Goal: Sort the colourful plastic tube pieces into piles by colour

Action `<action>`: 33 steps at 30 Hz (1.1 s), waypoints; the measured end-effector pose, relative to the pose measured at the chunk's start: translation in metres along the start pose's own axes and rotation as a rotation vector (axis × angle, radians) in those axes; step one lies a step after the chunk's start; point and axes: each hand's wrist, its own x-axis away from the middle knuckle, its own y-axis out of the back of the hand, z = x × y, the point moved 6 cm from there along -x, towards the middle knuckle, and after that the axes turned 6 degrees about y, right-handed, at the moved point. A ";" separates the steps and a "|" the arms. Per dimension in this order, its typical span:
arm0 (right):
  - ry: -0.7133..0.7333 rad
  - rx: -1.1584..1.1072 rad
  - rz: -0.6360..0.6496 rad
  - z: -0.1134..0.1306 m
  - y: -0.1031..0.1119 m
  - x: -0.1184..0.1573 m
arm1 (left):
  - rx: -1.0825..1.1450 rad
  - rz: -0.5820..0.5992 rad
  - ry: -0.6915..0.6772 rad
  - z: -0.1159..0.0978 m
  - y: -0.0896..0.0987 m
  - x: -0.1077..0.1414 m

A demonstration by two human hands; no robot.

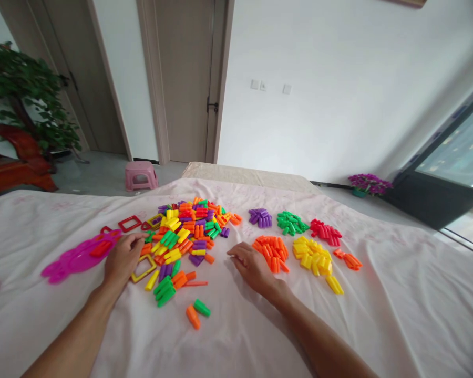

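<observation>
My left hand is at the left edge of a mixed heap of coloured plastic pieces, its fingers curled together beside an orange piece; what they hold, if anything, is hidden. My right hand hovers or rests just left of the orange pile, fingers bent and close together, their grip too small to make out. Beyond are single-colour piles: purple, green, red and yellow. A yellow square frame lies beside my left hand.
A magenta plastic tray and a red square frame lie at the left. Loose green and orange pieces sit nearer me. A pink stool stands beyond the cloth-covered surface.
</observation>
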 end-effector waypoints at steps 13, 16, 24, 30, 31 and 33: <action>-0.099 0.313 0.217 0.024 -0.056 -0.037 | -0.020 0.004 0.013 -0.004 0.000 0.000; -0.102 0.347 0.238 0.021 -0.054 -0.031 | -0.028 -0.013 -0.011 -0.008 0.003 0.002; -0.186 0.212 0.176 0.012 -0.036 -0.022 | -0.097 -0.077 -0.267 -0.031 0.002 0.011; -0.162 0.011 -0.049 -0.006 -0.003 -0.024 | 0.018 0.008 -0.054 -0.014 0.001 0.005; -0.164 -0.006 -0.101 -0.012 0.007 -0.025 | 0.011 0.019 -0.037 -0.013 0.001 0.005; -0.191 -0.030 -0.203 -0.025 0.031 -0.026 | -0.014 0.035 -0.025 -0.011 0.001 0.004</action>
